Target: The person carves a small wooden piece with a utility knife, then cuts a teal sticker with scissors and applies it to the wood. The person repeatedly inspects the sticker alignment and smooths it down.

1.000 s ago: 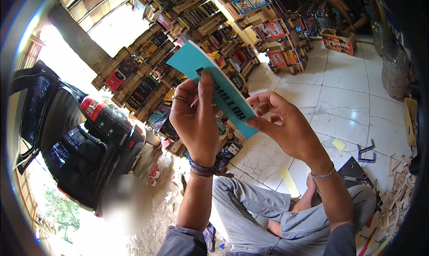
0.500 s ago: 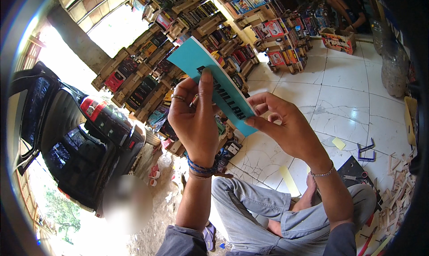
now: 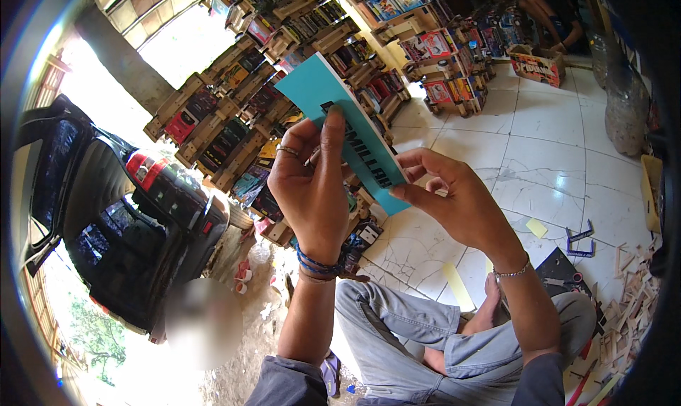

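The panel is in both hands, in front of the stacked goods. The car stands at left. On the floor, the carton sits far back, left of the bottle; wood scraps lie right of the legs.

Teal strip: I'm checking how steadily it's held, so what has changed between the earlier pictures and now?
The teal strip's upper end has shifted slightly up and to the right, and the left hand's thumb has moved a little rightward with it. Nothing was newly taken hold of or let go. The left hand and right hand both keep their grip; the strip's lower end stayed nearly in place.
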Demonstrator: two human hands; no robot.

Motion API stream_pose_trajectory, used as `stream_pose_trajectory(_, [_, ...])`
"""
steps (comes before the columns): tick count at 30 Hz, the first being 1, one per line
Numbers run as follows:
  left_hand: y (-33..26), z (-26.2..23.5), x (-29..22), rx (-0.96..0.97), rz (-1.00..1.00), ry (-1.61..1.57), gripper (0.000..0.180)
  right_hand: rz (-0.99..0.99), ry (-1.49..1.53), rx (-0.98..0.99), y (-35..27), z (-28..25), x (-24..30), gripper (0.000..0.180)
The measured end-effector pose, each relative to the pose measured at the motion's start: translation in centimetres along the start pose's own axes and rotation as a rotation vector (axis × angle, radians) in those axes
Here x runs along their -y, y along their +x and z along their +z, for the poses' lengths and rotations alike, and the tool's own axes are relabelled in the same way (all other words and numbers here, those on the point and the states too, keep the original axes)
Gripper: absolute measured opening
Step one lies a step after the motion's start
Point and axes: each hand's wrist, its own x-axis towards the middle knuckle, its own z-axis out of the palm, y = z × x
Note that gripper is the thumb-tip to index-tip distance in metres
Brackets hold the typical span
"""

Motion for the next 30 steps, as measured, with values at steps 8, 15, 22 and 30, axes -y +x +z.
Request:
stream_pose_trajectory(8, [-0.6, 0.3, -1.1, -0.036, 0.093, -0.022, 0.016, -0.108, 0.095, -0.003, 0.6, 0.0, -0.7, 0.031])
stream_pose_trajectory(15, [-0.9, -0.4, -3.0, 0.002, 0.157, -0.019, 0.017, -0.175, 0.166, -0.001, 0.5, -0.1, 0.0, 0.034])
stream_pose_trajectory(22, [0.0, -2.2, -6.6, -0.009, 0.266, 0.097, 0.016, -0.157, 0.293, 0.101, 1.9, 0.2, 2.1, 0.033])
stream_pose_trajectory(30, [1.2, -4.6, -10.2, -0.110, 0.548, 0.400, 0.015, -0.363, 0.283, 0.155, 5.2, 4.3, 4.0, 0.036])
